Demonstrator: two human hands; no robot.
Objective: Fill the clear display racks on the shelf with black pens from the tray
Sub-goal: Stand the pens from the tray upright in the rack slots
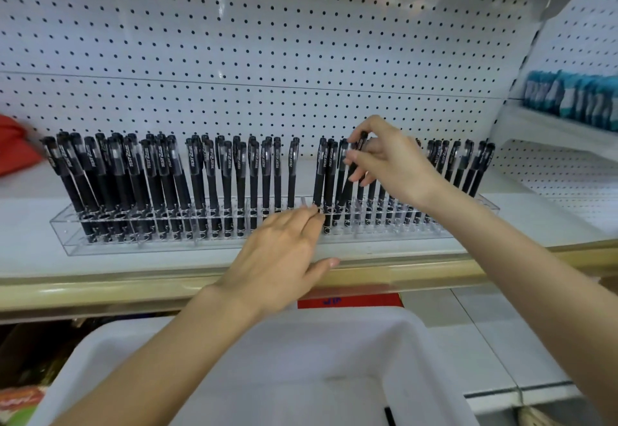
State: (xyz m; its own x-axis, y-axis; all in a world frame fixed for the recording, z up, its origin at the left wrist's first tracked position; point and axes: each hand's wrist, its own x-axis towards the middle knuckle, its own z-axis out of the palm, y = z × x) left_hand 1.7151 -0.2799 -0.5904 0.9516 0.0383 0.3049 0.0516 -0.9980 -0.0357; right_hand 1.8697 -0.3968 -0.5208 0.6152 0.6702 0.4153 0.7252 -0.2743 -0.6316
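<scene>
Above clear rack: right hand pinches tilted black pen; left hand flat, touching rack.

An open gap is seen in the clear rack between packed black pens; its near side is blocked by the left hand.

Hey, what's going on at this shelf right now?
A person is stocking a clear rack on the shelf with black pens. The right hand pinches one pen, tilted, right of the rack's middle. The left hand rests straight-fingered against the rack's front. Most slots are full; the white tray sits below.
</scene>
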